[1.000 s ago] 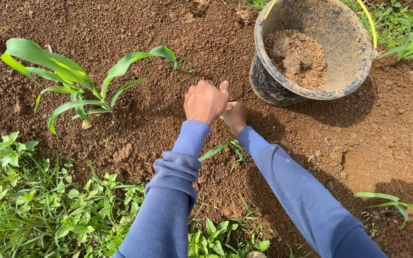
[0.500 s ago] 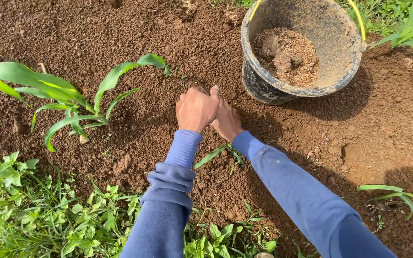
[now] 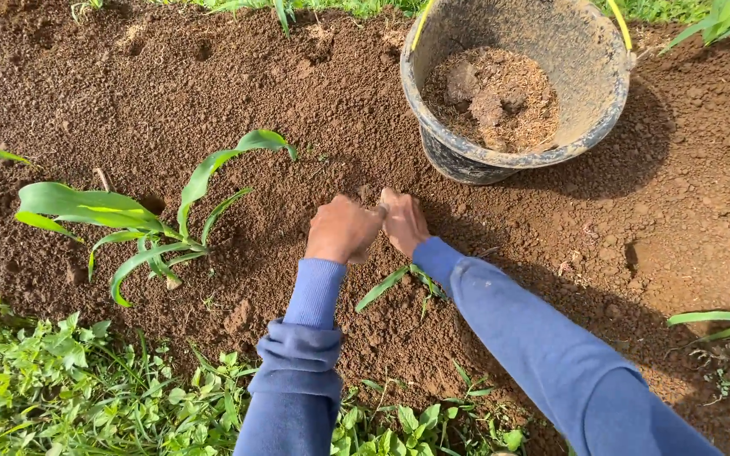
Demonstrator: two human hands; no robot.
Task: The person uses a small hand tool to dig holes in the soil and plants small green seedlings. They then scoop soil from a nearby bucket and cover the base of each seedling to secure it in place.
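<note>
Both my hands rest side by side on loose brown soil, in blue sleeves. My left hand (image 3: 341,230) is curled into a fist, knuckles up, fingertips down against the dirt. My right hand (image 3: 404,221) touches it on the right and presses on the soil; its fingers are partly hidden behind the left hand. A small green seedling (image 3: 399,279) grows just below the two wrists. A dirty black bucket (image 3: 434,139) with a yellow handle stands up and to the right of my hands, holding a layer of light brown crumbly material (image 3: 492,97).
A young maize plant (image 3: 154,228) with long leaves grows left of my hands. Low green weeds (image 3: 86,388) cover the bottom left. Another seedling (image 3: 720,321) sits at the right edge. My shadow falls across the soil on the right.
My hands have come down onto the soil and closed up against each other. The left thumb, raised before, has lowered. The view has shifted, so bucket and plant sit differently in frame.
</note>
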